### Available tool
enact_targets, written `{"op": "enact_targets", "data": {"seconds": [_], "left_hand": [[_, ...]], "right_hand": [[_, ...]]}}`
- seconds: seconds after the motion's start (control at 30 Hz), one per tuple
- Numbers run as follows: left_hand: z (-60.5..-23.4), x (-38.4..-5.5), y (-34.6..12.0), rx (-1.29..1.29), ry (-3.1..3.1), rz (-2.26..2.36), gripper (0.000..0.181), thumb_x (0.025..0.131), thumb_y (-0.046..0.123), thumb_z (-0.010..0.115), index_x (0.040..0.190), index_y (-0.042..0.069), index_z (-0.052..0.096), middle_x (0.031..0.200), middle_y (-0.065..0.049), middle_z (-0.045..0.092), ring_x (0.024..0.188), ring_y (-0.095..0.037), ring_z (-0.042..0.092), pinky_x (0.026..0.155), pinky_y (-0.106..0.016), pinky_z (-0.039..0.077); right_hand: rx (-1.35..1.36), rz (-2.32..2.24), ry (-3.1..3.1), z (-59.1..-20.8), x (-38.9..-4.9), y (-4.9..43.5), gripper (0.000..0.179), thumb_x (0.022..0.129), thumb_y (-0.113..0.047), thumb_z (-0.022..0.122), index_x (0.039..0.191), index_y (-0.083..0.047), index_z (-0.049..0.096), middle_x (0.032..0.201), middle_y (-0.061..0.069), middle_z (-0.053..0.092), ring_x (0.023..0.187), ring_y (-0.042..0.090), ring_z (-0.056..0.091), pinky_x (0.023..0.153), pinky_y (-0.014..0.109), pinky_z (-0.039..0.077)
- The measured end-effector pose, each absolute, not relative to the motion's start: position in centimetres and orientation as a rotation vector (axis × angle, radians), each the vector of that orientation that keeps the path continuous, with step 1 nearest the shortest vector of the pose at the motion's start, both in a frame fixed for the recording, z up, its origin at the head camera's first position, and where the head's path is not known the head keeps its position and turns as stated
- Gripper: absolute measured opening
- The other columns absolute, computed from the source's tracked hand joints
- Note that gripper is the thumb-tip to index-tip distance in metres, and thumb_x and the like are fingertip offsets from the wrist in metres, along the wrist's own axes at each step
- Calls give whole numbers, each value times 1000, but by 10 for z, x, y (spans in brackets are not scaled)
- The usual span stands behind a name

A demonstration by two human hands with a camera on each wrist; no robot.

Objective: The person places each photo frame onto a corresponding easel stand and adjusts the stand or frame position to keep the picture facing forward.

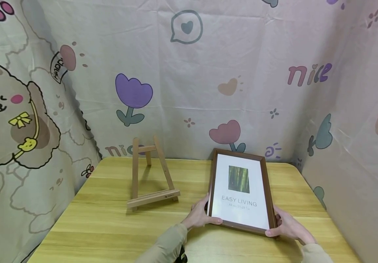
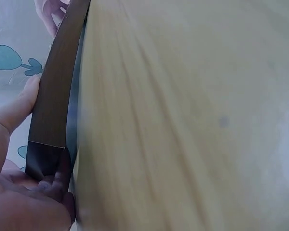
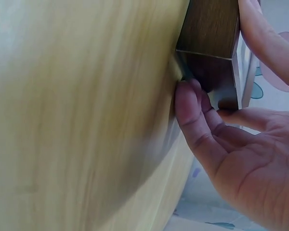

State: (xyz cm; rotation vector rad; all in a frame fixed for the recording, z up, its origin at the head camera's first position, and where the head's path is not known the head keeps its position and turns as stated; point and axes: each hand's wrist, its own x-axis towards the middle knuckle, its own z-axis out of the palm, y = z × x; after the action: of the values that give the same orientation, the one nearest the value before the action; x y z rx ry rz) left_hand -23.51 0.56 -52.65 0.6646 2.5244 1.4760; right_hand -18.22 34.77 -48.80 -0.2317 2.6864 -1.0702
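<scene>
A picture frame (image 1: 241, 215) with a brown wooden border and a white "EASY LIVING" insert lies face up at the right of the table. My left hand (image 1: 199, 214) grips its near left corner, thumb over the front. At the near right corner my right hand (image 1: 289, 225) holds it the same way. In the left wrist view, fingers (image 2: 61, 178) curl round the frame's corner (image 2: 45, 156). The right wrist view shows fingertips (image 3: 187, 98) tucked under the other corner (image 3: 214, 79), close over the tabletop. A small wooden easel (image 1: 153, 196) stands to the left.
The wooden table (image 1: 93, 223) reaches back to a patterned cloth (image 1: 189, 73) hung behind it. More of the same cloth hangs along the left and right sides. The easel's front ledge faces the near side.
</scene>
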Motion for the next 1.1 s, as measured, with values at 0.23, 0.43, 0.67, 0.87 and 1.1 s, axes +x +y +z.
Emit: {"op": "enact_targets", "data": {"seconds": [0.23,0.43,0.67,0.87,1.1], "left_hand": [[-529,-236,4,669,2440,1567,118,71,25,92,160,2,18,164,-26,21,151,-45,27,123,-60,25],[-526,-235,3,659,2469,1576,119,73,25,91,160,0,14,164,-27,22,150,-47,27,122,-63,25],[-519,-233,1,651,2487,1566,121,73,26,90,160,-1,10,165,-28,19,150,-48,25,121,-66,23],[-516,-233,-1,641,2516,1544,120,77,26,89,159,-5,7,165,-27,18,151,-47,25,123,-62,24],[-518,-234,-3,626,2540,1547,119,79,27,87,160,-3,5,165,-27,18,151,-48,24,123,-63,24]], "right_hand": [[-190,-1112,2702,-492,-183,345,117,70,-19,91,154,12,17,111,18,66,97,25,66,79,26,55],[-70,-1222,2658,-493,-182,340,121,69,-16,92,158,6,13,119,26,57,100,28,68,78,29,58],[-29,-1229,2679,-493,-182,335,127,68,-18,92,159,4,7,121,26,56,97,25,68,75,27,58],[-19,-1235,2712,-493,-183,330,129,69,-17,92,159,4,3,139,36,47,103,30,65,82,34,59],[-47,-1228,2769,-497,-186,327,127,70,-15,91,158,7,1,147,39,38,109,38,63,85,39,60]]}}
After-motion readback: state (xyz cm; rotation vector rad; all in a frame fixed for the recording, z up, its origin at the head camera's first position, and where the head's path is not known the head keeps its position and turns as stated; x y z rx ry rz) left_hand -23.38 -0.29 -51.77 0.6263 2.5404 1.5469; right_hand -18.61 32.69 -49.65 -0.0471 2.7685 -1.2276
